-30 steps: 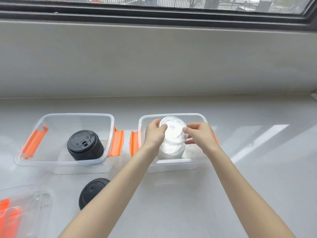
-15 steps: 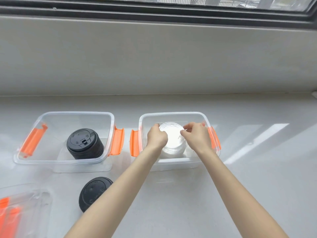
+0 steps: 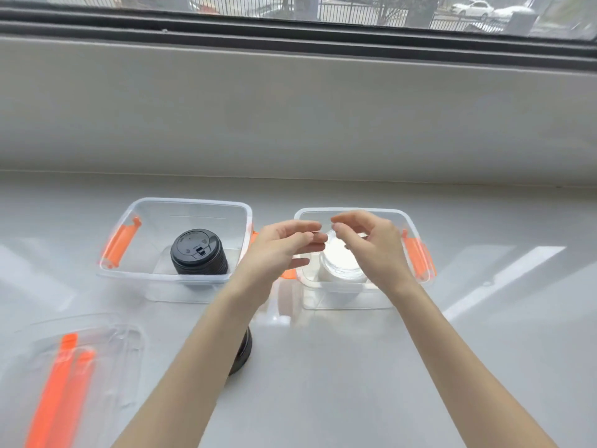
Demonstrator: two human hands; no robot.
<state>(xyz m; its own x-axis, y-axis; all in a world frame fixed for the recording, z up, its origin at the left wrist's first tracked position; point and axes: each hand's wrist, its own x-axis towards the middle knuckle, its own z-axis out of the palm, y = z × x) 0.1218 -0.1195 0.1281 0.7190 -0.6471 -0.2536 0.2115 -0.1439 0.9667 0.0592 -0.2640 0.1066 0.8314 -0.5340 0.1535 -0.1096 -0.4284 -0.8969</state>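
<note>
A stack of clear cup lids [image 3: 337, 261] sits inside the right clear box [image 3: 352, 299] with orange latches. My left hand [image 3: 281, 250] and my right hand [image 3: 371, 247] hover just above that box, fingers loosely bent and holding nothing. A stack of black cup lids [image 3: 197, 252] stands in the left clear box [image 3: 161, 279]. Another black lid stack [image 3: 243, 350] lies on the white surface in front, mostly hidden under my left forearm.
Clear box lids with orange latches [image 3: 71, 376] lie at the near left. A pale wall and a window frame [image 3: 290, 37] rise behind the boxes. White surface stretches to the right of the right box.
Both hands set the clear lid stack down into the right box, let go of it and lifted away. The camera view shifted right.
</note>
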